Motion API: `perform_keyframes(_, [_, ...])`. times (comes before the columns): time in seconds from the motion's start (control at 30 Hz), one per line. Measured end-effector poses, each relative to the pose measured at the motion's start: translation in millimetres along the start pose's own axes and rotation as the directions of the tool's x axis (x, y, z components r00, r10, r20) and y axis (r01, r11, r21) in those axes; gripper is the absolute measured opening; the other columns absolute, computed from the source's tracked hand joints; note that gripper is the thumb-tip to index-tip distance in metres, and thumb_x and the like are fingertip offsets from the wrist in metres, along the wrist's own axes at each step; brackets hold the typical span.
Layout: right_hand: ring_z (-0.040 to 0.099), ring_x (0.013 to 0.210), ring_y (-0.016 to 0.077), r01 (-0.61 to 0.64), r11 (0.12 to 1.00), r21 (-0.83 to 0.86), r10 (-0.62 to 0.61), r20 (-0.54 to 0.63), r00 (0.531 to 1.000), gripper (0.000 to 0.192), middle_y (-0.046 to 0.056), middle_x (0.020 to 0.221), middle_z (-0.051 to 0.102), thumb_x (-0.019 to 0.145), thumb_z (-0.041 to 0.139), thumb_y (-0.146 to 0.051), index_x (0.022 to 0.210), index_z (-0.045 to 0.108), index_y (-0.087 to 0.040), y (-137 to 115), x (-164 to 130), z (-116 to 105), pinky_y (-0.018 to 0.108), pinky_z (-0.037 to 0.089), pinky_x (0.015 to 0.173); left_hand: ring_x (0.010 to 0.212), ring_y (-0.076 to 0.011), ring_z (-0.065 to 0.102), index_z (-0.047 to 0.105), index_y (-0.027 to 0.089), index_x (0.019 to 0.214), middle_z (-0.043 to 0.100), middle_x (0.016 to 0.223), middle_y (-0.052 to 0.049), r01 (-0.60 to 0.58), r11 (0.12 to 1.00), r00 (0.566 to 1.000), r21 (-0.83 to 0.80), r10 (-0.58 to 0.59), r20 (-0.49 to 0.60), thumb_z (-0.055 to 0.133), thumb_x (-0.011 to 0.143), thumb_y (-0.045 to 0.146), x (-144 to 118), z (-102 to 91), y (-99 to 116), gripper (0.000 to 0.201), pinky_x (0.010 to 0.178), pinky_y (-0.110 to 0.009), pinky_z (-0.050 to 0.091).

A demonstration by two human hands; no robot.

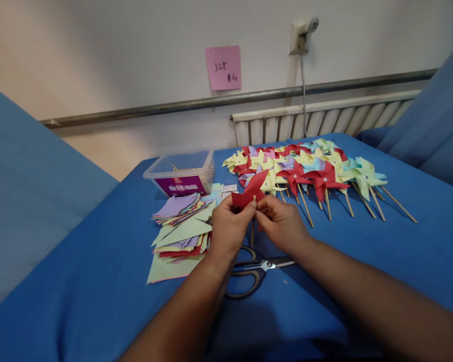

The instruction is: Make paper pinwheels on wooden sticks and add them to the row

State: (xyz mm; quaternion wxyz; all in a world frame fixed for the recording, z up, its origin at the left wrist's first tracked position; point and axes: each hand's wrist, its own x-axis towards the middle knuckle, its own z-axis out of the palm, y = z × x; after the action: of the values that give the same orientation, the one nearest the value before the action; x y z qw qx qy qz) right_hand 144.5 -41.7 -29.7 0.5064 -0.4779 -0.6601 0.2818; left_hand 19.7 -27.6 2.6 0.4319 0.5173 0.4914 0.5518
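A red paper pinwheel [253, 188] is held up between my two hands over the table, seen from its back, with the tip of a wooden stick showing at its lower middle. My left hand [231, 223] is closed on the paper from the left, thumb near the stick. From the right, my right hand [281, 221] pinches at the pinwheel's lower side, its fingertips partly hidden. Beneath my hands lie dark-handled scissors [266, 265], blades pointing right. Stacks of coloured paper [183, 229] lie just left of my left hand.
Finished pinwheels [294, 173] on sticks lie in rows at the back right. A clear plastic box [179, 173] with sticks stands at the back left. The blue-covered table [109, 256] meets a wall with a radiator [279, 125] and metal rail [196, 104]. Blue curtains hang on both sides.
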Motion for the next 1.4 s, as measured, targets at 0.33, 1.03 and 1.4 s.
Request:
perform_keyframes(0.33, [0.065,0.088,0.0190,-0.045,0.982,0.183,0.084,-0.212,0.974,0.028,0.007,0.100,0.070,0.076,0.070,-0.036,0.098,0.066,-0.020,-3,21,-27,0.033,0.051,0.078,0.072,-0.0173,0.067,0.073,0.013,0.086,0.075,0.084,-0.006,0.237,0.922,0.972,-0.306,-0.229,0.061,0.086,0.053,0.029,1,3.9,3,0.039,0.076,-0.031,0.051])
perform_keyframes(1.03, [0.049,0.048,0.0078,-0.323,0.742,0.588,0.285,0.160,0.945,0.033,-0.006,0.056,0.057,0.064,0.082,-0.043,0.071,0.063,-0.018,0,25,-25,0.022,0.040,0.049,0.071,-0.0167,0.068,0.072,0.013,0.084,0.075,0.083,-0.006,0.293,0.904,0.954,-0.311,-0.256,0.155,0.088,0.053,0.026,-2,4.2,2,0.037,0.076,-0.031,0.052])
perform_keyframes(1.4, [0.051,0.050,0.0089,-0.297,0.744,0.599,0.257,0.155,0.954,0.031,-0.006,0.056,0.057,0.065,0.080,-0.042,0.071,0.061,-0.018,-3,23,-22,0.024,0.043,0.052,0.073,-0.0169,0.067,0.073,0.012,0.085,0.075,0.084,-0.007,0.242,0.924,0.968,-0.295,-0.211,0.134,0.087,0.053,0.027,-2,3.6,4,0.038,0.077,-0.031,0.051])
